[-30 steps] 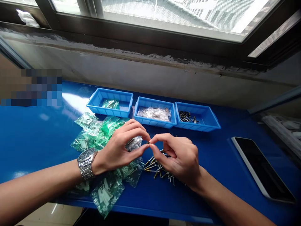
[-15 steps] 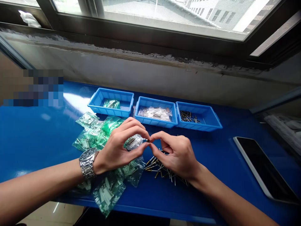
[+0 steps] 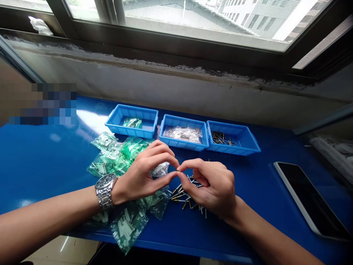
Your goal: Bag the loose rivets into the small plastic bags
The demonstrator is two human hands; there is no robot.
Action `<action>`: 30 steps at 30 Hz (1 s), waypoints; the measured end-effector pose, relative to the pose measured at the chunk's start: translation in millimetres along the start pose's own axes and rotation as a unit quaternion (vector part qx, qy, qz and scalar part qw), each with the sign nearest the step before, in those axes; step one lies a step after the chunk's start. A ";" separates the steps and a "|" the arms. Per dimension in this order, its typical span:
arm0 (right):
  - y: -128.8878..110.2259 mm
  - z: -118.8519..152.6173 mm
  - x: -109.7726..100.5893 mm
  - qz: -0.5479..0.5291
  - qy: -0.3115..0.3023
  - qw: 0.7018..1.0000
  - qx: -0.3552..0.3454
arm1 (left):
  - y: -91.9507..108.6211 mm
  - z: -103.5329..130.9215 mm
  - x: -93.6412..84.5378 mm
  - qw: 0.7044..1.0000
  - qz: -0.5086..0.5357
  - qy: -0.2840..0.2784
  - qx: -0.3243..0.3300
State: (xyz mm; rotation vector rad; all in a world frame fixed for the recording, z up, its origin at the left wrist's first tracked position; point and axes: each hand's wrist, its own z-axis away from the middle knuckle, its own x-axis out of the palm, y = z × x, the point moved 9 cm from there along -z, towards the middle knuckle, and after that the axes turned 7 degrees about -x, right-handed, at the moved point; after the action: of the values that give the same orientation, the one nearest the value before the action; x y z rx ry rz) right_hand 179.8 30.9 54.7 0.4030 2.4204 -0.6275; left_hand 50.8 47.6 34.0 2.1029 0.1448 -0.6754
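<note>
Evidently, the left hand (image 3: 143, 176) and the right hand (image 3: 212, 184) both pinched one small part (image 3: 178, 170), mostly hidden, between thumb and forefinger at dial centre, with loose rivets (image 3: 180, 200) at five o'clock, green bags (image 3: 103, 165) at nine and a blue tray (image 3: 233, 149) at two.

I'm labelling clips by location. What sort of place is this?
Probably a small-parts workstation by a window: blue plastic bins stand on a blue tabletop, with green-tinted plastic bags and a loose pile of what look like blind rivets in front.
</note>
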 end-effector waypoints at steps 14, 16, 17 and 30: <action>15.6 1.5 16.1 -0.055 -0.062 0.996 0.040 | 1.2 1.6 -9.8 0.999 -0.002 0.046 0.010; 15.3 1.5 15.8 -0.054 -0.059 0.996 0.038 | 1.5 1.4 -9.8 0.999 0.000 0.047 0.010; 15.2 1.3 14.7 -0.051 -0.056 0.996 0.039 | 1.4 1.2 -9.8 0.999 0.001 0.047 0.010; -0.3 -1.0 -2.2 -0.013 0.008 1.000 -0.001 | 1.3 -0.2 0.0 1.000 0.001 0.000 0.008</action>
State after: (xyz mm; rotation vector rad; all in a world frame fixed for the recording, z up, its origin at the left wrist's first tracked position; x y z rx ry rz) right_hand 180.8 30.9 56.9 0.3788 2.4453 -0.6345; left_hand 51.3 47.0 35.0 2.1172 0.1368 -0.6777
